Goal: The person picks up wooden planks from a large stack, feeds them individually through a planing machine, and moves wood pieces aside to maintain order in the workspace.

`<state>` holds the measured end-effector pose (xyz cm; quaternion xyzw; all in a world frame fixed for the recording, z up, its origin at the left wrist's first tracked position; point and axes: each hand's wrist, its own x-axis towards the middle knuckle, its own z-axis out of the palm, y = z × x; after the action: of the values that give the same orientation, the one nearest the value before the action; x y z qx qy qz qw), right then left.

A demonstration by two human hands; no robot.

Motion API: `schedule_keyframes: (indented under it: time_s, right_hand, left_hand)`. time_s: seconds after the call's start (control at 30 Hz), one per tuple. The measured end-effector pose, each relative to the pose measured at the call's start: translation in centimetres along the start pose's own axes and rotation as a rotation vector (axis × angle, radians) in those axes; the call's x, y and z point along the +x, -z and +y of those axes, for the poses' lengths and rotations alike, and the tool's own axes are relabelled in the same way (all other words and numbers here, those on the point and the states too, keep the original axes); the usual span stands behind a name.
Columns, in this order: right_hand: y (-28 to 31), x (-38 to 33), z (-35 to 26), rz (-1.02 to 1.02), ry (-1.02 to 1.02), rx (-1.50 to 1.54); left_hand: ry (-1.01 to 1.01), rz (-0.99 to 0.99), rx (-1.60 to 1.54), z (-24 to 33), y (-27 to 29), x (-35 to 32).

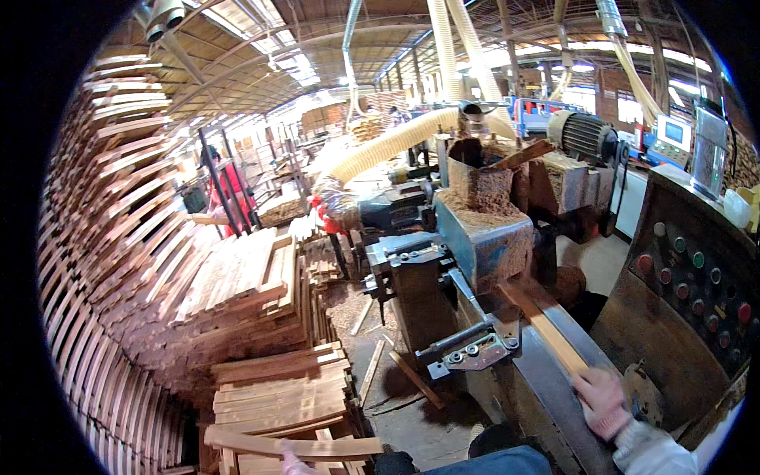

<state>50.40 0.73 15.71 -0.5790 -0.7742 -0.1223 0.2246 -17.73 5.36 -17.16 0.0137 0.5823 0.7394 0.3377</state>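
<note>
My right hand (603, 404), in a pinkish glove, presses on the near end of a long wooden slat (542, 326) that lies on the grey steel feed bed (582, 344) of a woodworking machine (475, 245). The slat's far end points into the sawdust-caked machine body. My left hand (291, 462) shows only as gloved fingertips at the bottom edge, touching a slat (293, 446) lying across the top of a low stack of slats (281, 396).
Tall stacks of slats (119, 237) curve along the left. A control panel with coloured buttons (697, 285) stands at right. Yellow dust hoses (396, 142) and a motor (586, 134) sit above the machine. A person in red (229, 190) works far back. Sawdust covers the floor (356, 317).
</note>
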Motion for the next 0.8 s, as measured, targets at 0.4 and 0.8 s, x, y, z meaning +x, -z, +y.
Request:
schedule_keyframes:
  time_s: [0.4, 0.8]
  right_hand:
    - [3.7, 1.6, -11.7, -0.331, 0.055, 0.221]
    - [7.8, -19.4, -6.1, -0.115, -0.58, -0.152]
  left_hand:
    - [0.263, -0.851, -0.109, 5.2, -25.0, -40.9]
    - [0.576, -0.762, 0.045, 1.8, -15.9, -30.4]
